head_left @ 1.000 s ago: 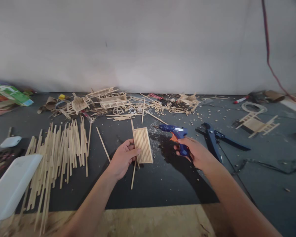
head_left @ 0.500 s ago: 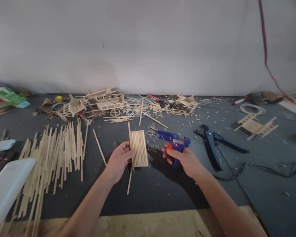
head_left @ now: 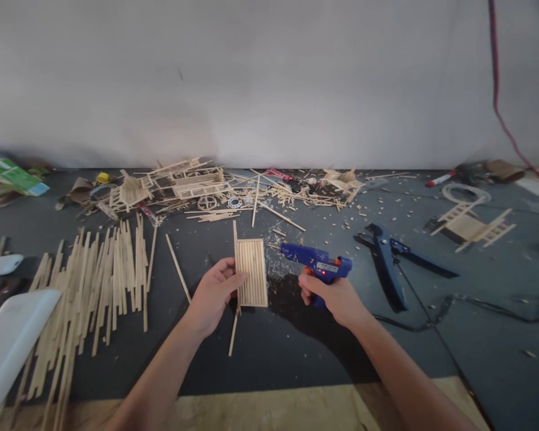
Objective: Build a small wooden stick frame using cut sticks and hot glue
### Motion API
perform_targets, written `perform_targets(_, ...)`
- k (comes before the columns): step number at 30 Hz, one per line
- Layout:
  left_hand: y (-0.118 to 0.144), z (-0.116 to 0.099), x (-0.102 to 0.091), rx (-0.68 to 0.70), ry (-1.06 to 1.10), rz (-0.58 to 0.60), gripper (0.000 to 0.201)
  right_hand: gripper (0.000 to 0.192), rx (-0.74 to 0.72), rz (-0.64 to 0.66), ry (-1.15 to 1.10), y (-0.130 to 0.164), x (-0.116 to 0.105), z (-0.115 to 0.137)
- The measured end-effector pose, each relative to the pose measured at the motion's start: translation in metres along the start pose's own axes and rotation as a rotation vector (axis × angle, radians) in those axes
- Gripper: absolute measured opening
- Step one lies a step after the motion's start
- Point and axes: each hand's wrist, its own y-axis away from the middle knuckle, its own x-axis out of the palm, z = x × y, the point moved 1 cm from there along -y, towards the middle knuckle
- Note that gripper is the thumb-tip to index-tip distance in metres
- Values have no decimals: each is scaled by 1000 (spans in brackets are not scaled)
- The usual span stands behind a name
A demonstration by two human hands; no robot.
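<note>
Glue gun [head_left: 303,254] closer to stick panel [head_left: 254,272]

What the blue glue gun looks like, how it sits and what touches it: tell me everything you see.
The glue gun is blue, apparently plastic, with pale specks on its barrel, a pale label, a lit red light and an orange trigger. The right hand grips its handle, partly covering it. The nozzle points left, toward the slatted panel, without touching it.

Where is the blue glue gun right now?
In the head view, the blue, pistol-shaped glue gun is right of centre, in the right hand, between the flat rectangular wooden-stick panel and the dark-blue, two-handled cutter.
</note>
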Motion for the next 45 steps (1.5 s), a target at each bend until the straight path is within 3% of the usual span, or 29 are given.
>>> perform_targets(16,1,0,1,7,-51,45,20,21,43,-57,99,1,1,2)
perform_targets(27,1,0,0,-5,-40,18,22,22,100,-92,52,2,6,6)
perform_targets(45,1,-1,1,7,-3,0,20,19,135,-19,157,7,4,6)
